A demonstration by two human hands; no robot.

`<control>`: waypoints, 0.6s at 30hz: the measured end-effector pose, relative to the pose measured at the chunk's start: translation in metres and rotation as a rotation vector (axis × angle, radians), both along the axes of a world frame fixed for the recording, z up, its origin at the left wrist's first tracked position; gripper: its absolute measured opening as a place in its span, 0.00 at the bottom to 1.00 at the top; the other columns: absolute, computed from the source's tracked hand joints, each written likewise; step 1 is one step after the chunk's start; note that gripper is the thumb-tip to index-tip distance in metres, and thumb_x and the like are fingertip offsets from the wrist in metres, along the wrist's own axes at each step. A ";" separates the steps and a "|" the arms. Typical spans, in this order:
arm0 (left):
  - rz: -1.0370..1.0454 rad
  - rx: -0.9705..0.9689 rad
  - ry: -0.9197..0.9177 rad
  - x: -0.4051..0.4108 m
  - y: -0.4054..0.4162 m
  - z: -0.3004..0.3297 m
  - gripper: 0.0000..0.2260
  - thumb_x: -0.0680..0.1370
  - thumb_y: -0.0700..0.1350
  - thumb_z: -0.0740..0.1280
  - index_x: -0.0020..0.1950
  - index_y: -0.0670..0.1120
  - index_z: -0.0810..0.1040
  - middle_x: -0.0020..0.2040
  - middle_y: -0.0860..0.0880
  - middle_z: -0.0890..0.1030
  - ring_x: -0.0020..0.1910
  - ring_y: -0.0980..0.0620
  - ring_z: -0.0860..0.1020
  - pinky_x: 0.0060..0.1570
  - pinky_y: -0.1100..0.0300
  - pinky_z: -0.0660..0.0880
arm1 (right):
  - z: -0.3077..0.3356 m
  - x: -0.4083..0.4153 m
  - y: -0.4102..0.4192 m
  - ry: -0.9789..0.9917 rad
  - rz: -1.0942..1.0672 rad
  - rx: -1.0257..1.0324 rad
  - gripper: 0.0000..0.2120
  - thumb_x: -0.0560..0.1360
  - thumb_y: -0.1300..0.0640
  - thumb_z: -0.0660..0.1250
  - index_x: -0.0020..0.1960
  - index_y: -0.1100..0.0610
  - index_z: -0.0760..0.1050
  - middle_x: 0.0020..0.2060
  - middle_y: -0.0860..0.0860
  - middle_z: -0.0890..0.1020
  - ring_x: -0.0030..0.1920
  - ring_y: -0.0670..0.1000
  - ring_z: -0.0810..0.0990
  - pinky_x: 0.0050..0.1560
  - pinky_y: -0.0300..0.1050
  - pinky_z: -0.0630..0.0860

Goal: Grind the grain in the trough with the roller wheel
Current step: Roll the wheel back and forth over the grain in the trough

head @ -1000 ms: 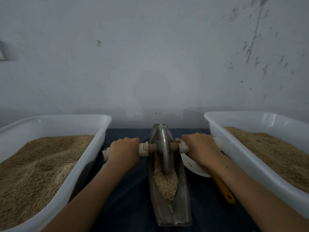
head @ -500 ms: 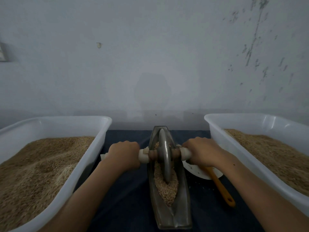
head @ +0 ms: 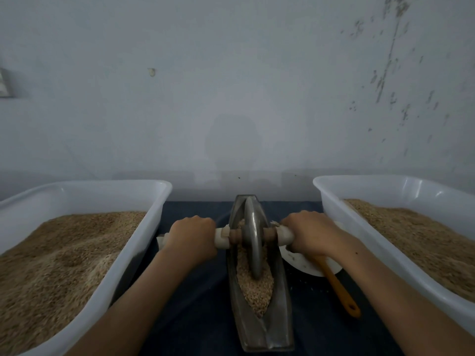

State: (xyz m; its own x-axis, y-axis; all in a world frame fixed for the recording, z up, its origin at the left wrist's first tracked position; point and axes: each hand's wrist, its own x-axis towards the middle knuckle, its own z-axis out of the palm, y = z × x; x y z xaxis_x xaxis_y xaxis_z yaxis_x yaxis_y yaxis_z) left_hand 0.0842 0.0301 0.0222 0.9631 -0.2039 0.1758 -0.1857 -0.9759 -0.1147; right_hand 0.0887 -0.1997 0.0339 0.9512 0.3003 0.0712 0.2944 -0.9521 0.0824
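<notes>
I've got the trough (head: 264,327) lying lengthwise on the dark cloth, grain (head: 254,286) heaped in its middle. The wheel (head: 253,237) stands upright in that grain. My left hand (head: 191,236) wraps the axle's left grip, my right hand (head: 307,232) the right grip. Tubs (head: 144,227) of grain flank me, wall (head: 231,86) beyond.

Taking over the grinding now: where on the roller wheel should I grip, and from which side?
Grip the roller wheel by its white axle handles, one on each side of the trough, coming down from above as the left hand and right hand do. The disc stands upright in the grain.
</notes>
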 end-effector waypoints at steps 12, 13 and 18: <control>-0.024 -0.134 -0.036 0.005 0.006 -0.010 0.04 0.76 0.49 0.64 0.46 0.51 0.71 0.46 0.52 0.78 0.42 0.53 0.75 0.44 0.58 0.71 | -0.014 0.003 0.007 -0.350 0.019 -0.012 0.08 0.76 0.56 0.62 0.43 0.48 0.63 0.45 0.48 0.80 0.47 0.53 0.79 0.40 0.44 0.61; -0.030 -0.147 -0.056 0.005 0.006 -0.011 0.04 0.76 0.49 0.64 0.45 0.52 0.69 0.45 0.52 0.78 0.41 0.53 0.74 0.43 0.59 0.71 | -0.016 0.004 0.007 -0.383 0.024 -0.013 0.09 0.75 0.56 0.62 0.43 0.48 0.62 0.45 0.48 0.80 0.46 0.53 0.78 0.40 0.44 0.60; -0.026 -0.114 -0.054 0.002 0.004 -0.007 0.04 0.76 0.49 0.64 0.48 0.51 0.72 0.46 0.52 0.78 0.43 0.52 0.76 0.45 0.58 0.73 | -0.014 0.005 0.004 -0.314 0.014 0.002 0.07 0.75 0.55 0.62 0.42 0.47 0.64 0.45 0.48 0.80 0.46 0.52 0.78 0.40 0.44 0.62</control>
State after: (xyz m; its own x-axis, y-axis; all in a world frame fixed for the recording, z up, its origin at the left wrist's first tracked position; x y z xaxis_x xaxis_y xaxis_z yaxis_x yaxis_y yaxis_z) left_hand 0.0864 0.0338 0.0153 0.9461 -0.2049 0.2508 -0.2081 -0.9780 -0.0141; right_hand 0.0940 -0.1958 0.0199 0.8783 0.3131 0.3613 0.2685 -0.9483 0.1691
